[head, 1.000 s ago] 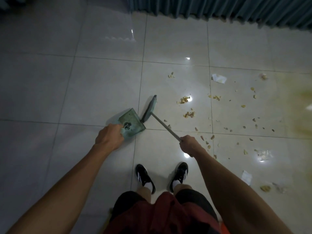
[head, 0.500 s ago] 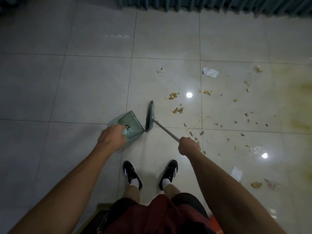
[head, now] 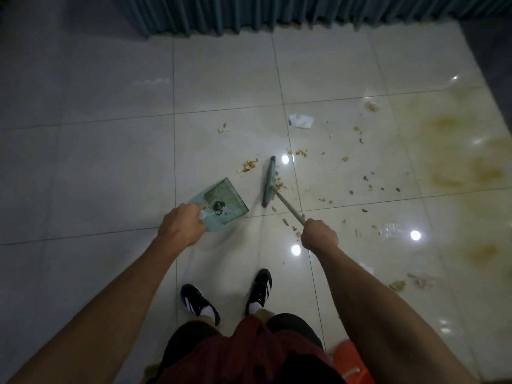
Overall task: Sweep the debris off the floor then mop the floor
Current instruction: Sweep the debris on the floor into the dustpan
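Debris (head: 277, 182) is scattered over the pale tile floor (head: 110, 162): the nearest clump sits right against the broom head on its right side, another clump (head: 248, 165) lies just beyond the dustpan's open edge, and the rest is spread wide to the right, with torn paper (head: 301, 121) further out and a crumpled clear wrapper (head: 390, 230) near our right arm. Yellowish stains (head: 471, 167) cover the far right tiles; that part looks like mop work, later.

We're in the sweep step, early by our judgement: most of the mess is on the floor, and only a little dirt and one dark bit show in the pan.

The broom (head: 269, 182) has its head on the floor, on edge, just right of the dustpan (head: 223, 201) but not touching it. Our right hand (head: 319, 237) has its grip closed in a fist around the broom handle. Our left hand (head: 181, 227) has its grip wrapped around the dustpan handle, pan tilted with its mouth facing away and right.

Next move, as we read it: draw the broom head left so the near clump goes into the pan mouth, keeping the pan lip flat on the tile so bits don't slide under. Then reach further right for the scatter.

Curtain (head: 304, 12) runs along the far edge; our black shoes (head: 199, 302) are behind the work area.
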### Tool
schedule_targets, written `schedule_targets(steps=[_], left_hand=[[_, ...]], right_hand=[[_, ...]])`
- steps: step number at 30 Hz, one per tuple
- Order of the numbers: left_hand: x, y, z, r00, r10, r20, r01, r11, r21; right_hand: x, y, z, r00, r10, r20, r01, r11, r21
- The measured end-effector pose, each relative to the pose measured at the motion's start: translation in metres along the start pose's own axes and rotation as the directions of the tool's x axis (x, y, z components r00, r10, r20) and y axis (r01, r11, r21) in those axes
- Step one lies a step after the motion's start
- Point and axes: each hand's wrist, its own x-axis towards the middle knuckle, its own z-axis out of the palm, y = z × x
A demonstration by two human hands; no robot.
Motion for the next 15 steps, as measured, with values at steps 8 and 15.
schedule_targets(steps=[8, 15], left_hand=[[0.019, -0.006, -0.029, 0.999, 0.029, -0.033, -0.029, 0.999, 0.016], [0.053, -0.071, -0.065, 0.998, -0.029, -0.048, 0.027, 0.998, -0.05]], right_hand=[[0.005, -0.043, -0.024, 1.0, -0.018, -0.006, 0.018, 0.995, 0.102], [0.026, -0.125, -0.048, 0.998, -0.052, 0.022, 0.047, 0.982, 0.181]])
